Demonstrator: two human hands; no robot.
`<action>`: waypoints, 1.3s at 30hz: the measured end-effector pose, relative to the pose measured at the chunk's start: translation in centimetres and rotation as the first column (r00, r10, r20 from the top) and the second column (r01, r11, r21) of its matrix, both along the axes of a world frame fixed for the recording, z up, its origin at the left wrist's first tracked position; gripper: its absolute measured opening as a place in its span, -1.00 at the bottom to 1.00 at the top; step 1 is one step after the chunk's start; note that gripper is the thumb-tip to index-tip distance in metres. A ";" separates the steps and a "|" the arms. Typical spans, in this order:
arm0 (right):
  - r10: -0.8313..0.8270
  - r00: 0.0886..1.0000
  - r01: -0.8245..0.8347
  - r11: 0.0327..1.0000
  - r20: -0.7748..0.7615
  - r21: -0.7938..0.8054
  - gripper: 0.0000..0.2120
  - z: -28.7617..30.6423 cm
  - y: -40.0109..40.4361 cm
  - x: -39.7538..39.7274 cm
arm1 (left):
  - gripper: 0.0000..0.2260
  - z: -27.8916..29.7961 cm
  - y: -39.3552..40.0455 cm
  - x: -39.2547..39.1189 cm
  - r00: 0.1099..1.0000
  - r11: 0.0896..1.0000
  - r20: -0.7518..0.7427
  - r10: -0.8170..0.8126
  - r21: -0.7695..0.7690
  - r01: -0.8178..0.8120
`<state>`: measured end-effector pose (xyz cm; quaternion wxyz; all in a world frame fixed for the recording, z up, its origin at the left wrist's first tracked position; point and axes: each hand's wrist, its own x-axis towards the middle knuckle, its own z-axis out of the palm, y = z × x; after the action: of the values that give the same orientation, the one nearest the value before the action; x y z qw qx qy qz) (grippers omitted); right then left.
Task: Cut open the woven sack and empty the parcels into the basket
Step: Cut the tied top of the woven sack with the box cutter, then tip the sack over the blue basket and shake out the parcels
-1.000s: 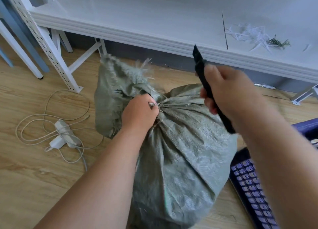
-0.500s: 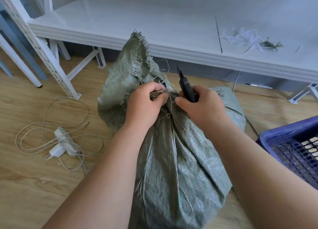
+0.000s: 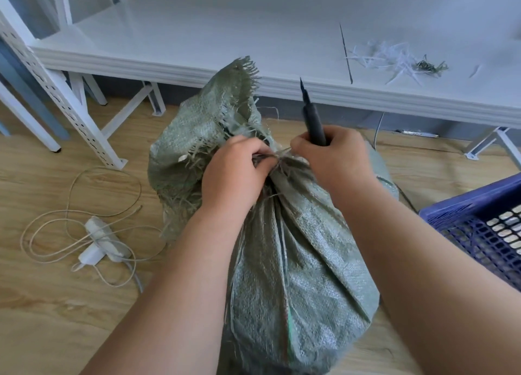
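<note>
Both hands meet at the tied neck of a green woven sack standing on the floor between the person's forearms. Left hand is curled closed, pinching the bunched fabric and frayed threads at the neck. Right hand is closed in a fist around a black utility knife, whose handle rises straight up out of the fist with the thin blade tip pointing away toward the table edge; the thumb and first finger of this hand also press in at the tie, touching or nearly touching the left fingertips. Half a second ago the hands sat in much the same grip, but the knife leaned slightly left and showed less of its length; it now stands taller and more upright. One second ago the right hand was raised clear of the sack with the knife held diagonally.

Above the left hand, the loose frayed mouth of the sack flops up and to the left. To the right, near the sack, is the corner of a blue plastic mesh basket. On the wooden floor to the left lies a white power strip tangled in pale cord. Behind the sack runs a white table, with white and green cut scraps scattered on its right part.
</note>
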<state>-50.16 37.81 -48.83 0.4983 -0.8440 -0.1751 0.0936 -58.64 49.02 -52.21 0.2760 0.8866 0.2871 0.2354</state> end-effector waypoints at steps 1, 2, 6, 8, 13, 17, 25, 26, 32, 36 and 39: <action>-0.027 0.997 0.030 0.999 -0.074 0.045 -0.92 0.3 -0.6 0.3 | -0.84 0.0 0.2 -0.1 0.999 1.000 -0.030 0.014 -0.006 -0.014; -0.048 0.990 0.059 0.995 -0.134 0.083 -0.93 0.6 -1.1 0.7 | -0.83 0.0 0.3 -0.3 0.997 0.999 -0.072 0.032 -0.013 -0.033; -0.092 0.967 0.147 0.964 -0.239 0.221 -0.92 1.9 -3.1 2.7 | -0.72 0.8 0.0 -0.5 0.970 0.995 -0.219 0.101 -0.004 -0.104; -0.102 0.962 0.171 0.948 -0.254 0.268 -0.89 2.4 -3.9 3.6 | -0.66 2.2 -1.0 -0.2 0.973 0.989 -0.192 0.131 0.092 -0.115; -0.070 0.960 0.177 0.904 -0.271 0.390 -0.83 3.4 -5.0 5.2 | -0.76 7.4 -4.4 3.4 0.999 0.970 0.034 -0.014 0.243 0.006; -0.042 0.962 0.170 0.864 -0.269 0.474 -0.85 4.7 -6.3 6.3 | -0.85 9.0 -6.5 7.4 0.990 0.968 0.002 -0.139 0.209 0.136; 0.054 0.945 0.128 0.846 -0.323 0.517 -0.96 6.0 -9.6 9.9 | -0.91 10.7 -9.5 12.3 0.978 0.981 0.078 -0.191 -0.005 0.192; 0.054 0.945 0.124 0.854 -0.323 0.505 -0.97 6.0 -9.8 10.4 | -0.91 10.9 -9.8 12.9 0.978 0.981 0.076 -0.193 -0.010 0.194; -0.090 0.962 0.202 0.871 -0.258 0.448 -0.95 5.8 -10.7 13.3 | -0.89 11.2 -11.1 16.3 0.977 0.977 -0.014 -0.213 0.016 0.214; -0.096 0.949 0.232 0.859 -0.301 0.457 -0.97 5.7 -11.5 15.2 | -0.89 11.1 -11.4 18.0 0.984 0.981 -0.056 -0.171 0.081 0.175; -0.063 0.948 0.209 0.863 -0.312 0.460 -0.96 5.7 -11.7 16.7 | -0.89 11.4 -11.7 19.5 0.983 0.979 -0.099 -0.155 0.120 0.166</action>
<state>-33.49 26.07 -43.18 0.7201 -0.6787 -0.0584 0.1320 -39.18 37.34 -40.86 0.2235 0.9324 0.2110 0.1902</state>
